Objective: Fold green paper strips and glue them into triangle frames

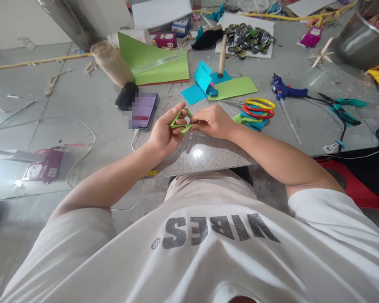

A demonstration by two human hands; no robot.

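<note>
Between my two hands is a folded green paper strip (176, 125), bent into a small angular frame. My left hand (166, 131) holds it from the left, with fingers curled round its edges. My right hand (213, 121) pinches its right end between thumb and fingers. Just beyond my hands lie blue paper (192, 93) and a flat green paper piece (236, 87). Scissors (259, 108) with yellow and red handles rest right of my right hand, over a stack of small blue and green papers (254, 123). A phone (147, 110) is left of my left hand.
A blue glue gun (286, 89) and teal-handled pliers (342, 109) lie at right. Farther back are a wooden-handled hammer (222, 57), bottle caps (248, 38), large green sheets (161, 63) and a metal pot (363, 40). A white cable (93, 136) runs at left.
</note>
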